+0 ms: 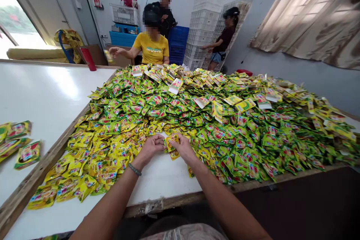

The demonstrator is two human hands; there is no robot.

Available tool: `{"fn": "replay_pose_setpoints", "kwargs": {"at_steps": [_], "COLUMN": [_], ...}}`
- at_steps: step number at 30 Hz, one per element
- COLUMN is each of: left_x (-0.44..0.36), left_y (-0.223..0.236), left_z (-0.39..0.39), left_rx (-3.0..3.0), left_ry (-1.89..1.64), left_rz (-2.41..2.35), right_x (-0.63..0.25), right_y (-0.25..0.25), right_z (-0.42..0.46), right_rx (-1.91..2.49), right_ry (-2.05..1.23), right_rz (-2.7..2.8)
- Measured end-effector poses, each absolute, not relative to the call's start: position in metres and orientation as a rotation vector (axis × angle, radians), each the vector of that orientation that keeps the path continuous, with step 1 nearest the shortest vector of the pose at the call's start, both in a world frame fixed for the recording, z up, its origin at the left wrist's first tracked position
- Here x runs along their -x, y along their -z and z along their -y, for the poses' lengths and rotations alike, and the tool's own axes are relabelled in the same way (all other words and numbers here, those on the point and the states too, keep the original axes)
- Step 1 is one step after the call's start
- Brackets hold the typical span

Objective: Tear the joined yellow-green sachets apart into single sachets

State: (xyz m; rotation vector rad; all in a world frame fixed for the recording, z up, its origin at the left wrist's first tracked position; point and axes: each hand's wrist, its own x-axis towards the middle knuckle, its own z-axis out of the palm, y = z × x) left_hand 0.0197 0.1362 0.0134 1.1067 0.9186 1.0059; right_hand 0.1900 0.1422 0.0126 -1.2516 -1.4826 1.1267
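My right hand (pixel 182 149) grips a small yellow candy packet (pixel 170 144) between thumb and fingers, over a bare patch of the white table (pixel 160 180). Beside it, my left hand (pixel 153 147), with a dark beaded bracelet at the wrist, has its fingers curled close to the packet's left edge. Whatever those fingers may hold is hidden. Another yellow packet (pixel 174 154) shows just below the gripped one. Around both hands spreads a heap of packets, with yellow packets (pixel 104 146) on the left and green packets (pixel 239 157) on the right.
Small yellow cartons (pixel 218 111) lie on top of the heap. A wooden rail (pixel 60 150) divides off the left table, where several loose packets (pixel 28 154) lie. Opposite, a person in yellow (pixel 153 48) stretches out an arm. Behind are two people, blue crates (pixel 178 45) and white crates (pixel 201 26).
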Motion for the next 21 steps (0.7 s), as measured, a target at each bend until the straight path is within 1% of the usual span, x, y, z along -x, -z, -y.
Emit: {"fn": "replay_pose_setpoints", "kwargs": {"at_steps": [4, 11, 13, 17, 21], "left_x": [-0.016, -0.017, -0.016, -0.013, -0.008], "left_y": [-0.009, -0.012, -0.015, -0.018, -0.026], "left_z": [-0.129, -0.13, -0.133, -0.143, -0.154], "left_rx": [-0.967, -0.973, -1.009, -1.141, -1.248], "left_ry": [-1.08, -1.097, -1.074, -1.03, -0.974], "left_rz": [-0.93, -0.865, -0.874, -0.97, -1.03], "right_x": [-0.178, -0.181, -0.181, -0.175, -0.169], "right_y": [-0.008, -0.017, -0.017, -0.007, 0.002], "right_z": [-0.136, -0.133, -0.136, -0.143, -0.15], "right_rx": [1.28, 1.029, 1.015, 1.007, 1.072], "right_ry": [-1.167, -1.64, -1.616, -1.441, -1.502], "right_rz": [1.418, 1.232, 1.253, 1.286, 1.22]}}
